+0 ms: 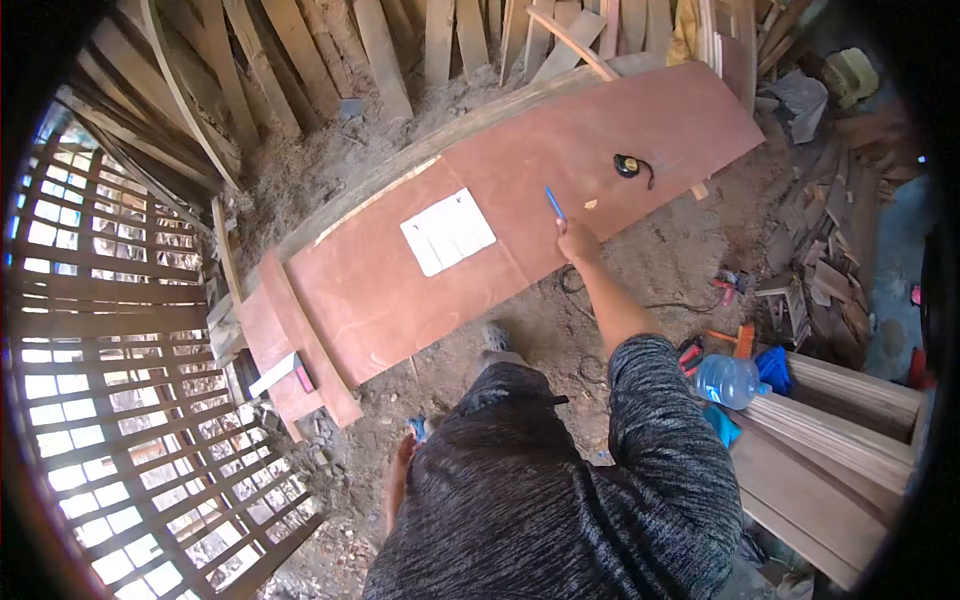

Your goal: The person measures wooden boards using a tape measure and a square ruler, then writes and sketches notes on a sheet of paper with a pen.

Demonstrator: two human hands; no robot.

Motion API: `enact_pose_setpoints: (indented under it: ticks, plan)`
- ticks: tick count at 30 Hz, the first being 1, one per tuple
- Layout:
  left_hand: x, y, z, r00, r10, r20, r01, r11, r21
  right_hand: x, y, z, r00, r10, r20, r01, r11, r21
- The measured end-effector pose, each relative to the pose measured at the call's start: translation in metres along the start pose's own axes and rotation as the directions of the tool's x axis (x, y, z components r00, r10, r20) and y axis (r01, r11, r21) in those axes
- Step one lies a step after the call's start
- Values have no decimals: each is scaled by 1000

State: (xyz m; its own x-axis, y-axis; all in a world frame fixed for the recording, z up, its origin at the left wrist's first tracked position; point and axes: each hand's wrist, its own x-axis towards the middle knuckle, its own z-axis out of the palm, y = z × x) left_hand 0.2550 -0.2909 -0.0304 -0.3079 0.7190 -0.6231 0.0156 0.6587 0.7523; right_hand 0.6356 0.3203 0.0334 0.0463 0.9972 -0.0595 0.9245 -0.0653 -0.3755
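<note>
My right hand (577, 242) is closed around a blue pen (554, 202), held over the near edge of a reddish plywood sheet (380, 320). Left of it, a white sheet of paper (448, 232) with faint marks lies on the plywood. A black and yellow tape measure (627, 166) rests farther right, beside a small pale patch. My left hand (403, 452) hangs low beside my body, partly hidden by my shirt; its fingers do not show clearly. Across the plywood's left end lies a narrow board (308, 335), with a square (282, 375) on it.
Wooden planks (380, 55) lean along the back. A slatted wooden screen (110, 330) stands at left. Scrap wood (825, 270) is piled at right. A large water bottle (728, 381) lies near stacked timber (840, 430) at lower right. A dark cord (655, 303) crosses the dirt floor.
</note>
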Motion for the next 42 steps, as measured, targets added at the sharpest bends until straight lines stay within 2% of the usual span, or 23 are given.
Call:
enact_pose_setpoints:
  ticks: [1, 3, 5, 8, 11, 14, 17, 20, 23, 26, 29, 32, 35, 36, 38, 40, 42]
  plan:
    - [-2, 1, 9, 999, -30, -21, 30, 999, -26, 18, 11, 9, 997, -16, -72, 17, 1000, 18]
    - [3, 6, 28, 995, -81, -61, 76, 994, -81, 55, 36, 14, 994, -71, -87, 78, 994, 78]
    - [22, 14, 49, 988, -113, -104, 100, 987, -126, 72, 25, -26, 991, -80, -107, 89, 993, 82]
    - [50, 26, 73, 979, -146, -140, 119, 975, -186, 106, 37, -31, 991, -77, -113, 67, 994, -91]
    - [64, 41, 85, 976, -159, -147, 125, 968, -217, 122, 37, -31, 992, -121, -47, 108, 971, -212]
    - [67, 55, 86, 971, -184, -152, 147, 962, -228, 136, 35, -28, 992, -126, 1, 122, 961, -246]
    - [57, 58, 83, 958, -233, -168, 188, 951, -246, 130, 6, -71, 997, -78, 1, 75, 951, -299]
    - [38, 58, 80, 942, -276, -190, 219, 937, -273, 157, 40, -74, 972, -114, -208, 68, 974, -215]
    - [25, 58, 80, 925, -310, -218, 239, 924, -298, 166, 68, -91, 920, -310, -242, 172, 871, -460]
    - [13, 56, 85, 911, -338, -237, 253, 911, -325, 175, 87, -97, 946, -284, -157, 158, 826, -542]
    - [-1, 54, 91, 898, -352, -264, 250, 902, -351, 209, 118, -84, 962, -272, 39, 272, 924, -269]
    - [-17, 48, 93, 889, -355, -288, 240, 899, -367, 213, 107, -88, 961, -261, 92, 273, 949, -156]
    - [-24, 42, 97, 885, -355, -300, 228, 894, -386, 193, 58, -82, 930, -333, -155, 344, 938, 50]
    - [-27, 41, 100, 884, -357, -301, 226, 891, -393, 179, 39, -70, 933, -327, -149, 353, 913, 205]
    - [-30, 35, 107, 881, -359, -306, 219, 886, -409, 142, -3, -46, 941, -310, -134, 334, 805, 490]
    - [-34, 31, 112, 876, -363, -317, 209, 879, -428, 81, -81, -55, 938, -329, 111, 53, 453, 890]
    - [-34, 29, 115, 875, -363, -320, 200, 873, -444, 58, -104, -2, 878, -436, 197, -9, 397, 918]
